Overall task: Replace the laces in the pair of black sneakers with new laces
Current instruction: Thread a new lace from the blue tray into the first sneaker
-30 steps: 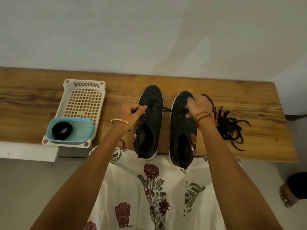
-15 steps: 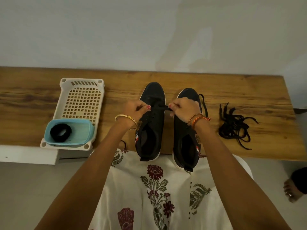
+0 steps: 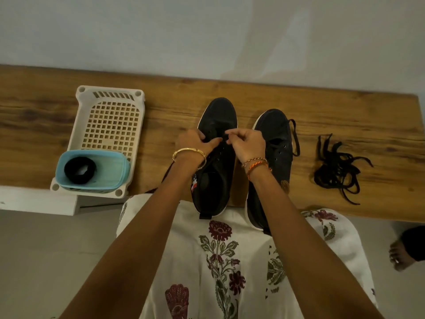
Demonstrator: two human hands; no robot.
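Two black sneakers stand side by side on the wooden bench, toes pointing away: the left sneaker (image 3: 217, 118) and the right sneaker (image 3: 274, 127). Both hands work over the left sneaker's front eyelets. My left hand (image 3: 194, 142) rests on that shoe's side and pinches a black lace, whose free length (image 3: 166, 178) trails down past my wrist to the bench edge. Close beside it, my right hand (image 3: 245, 145) pinches the same lace's other end between thumb and fingertips. A black lace loop (image 3: 296, 139) lies along the right sneaker's outer side.
A tangled pile of black laces (image 3: 337, 173) lies on the bench (image 3: 368, 125) to the right. At the left sits a white plastic basket (image 3: 110, 111) holding a light-blue tub (image 3: 110, 173) with a coiled black lace (image 3: 80, 170). A wall runs behind; a bare foot (image 3: 400, 256) shows lower right.
My right hand has come left from the right sneaker to the left sneaker. Both hands now meet over its front eyelets, drawing the lace in.
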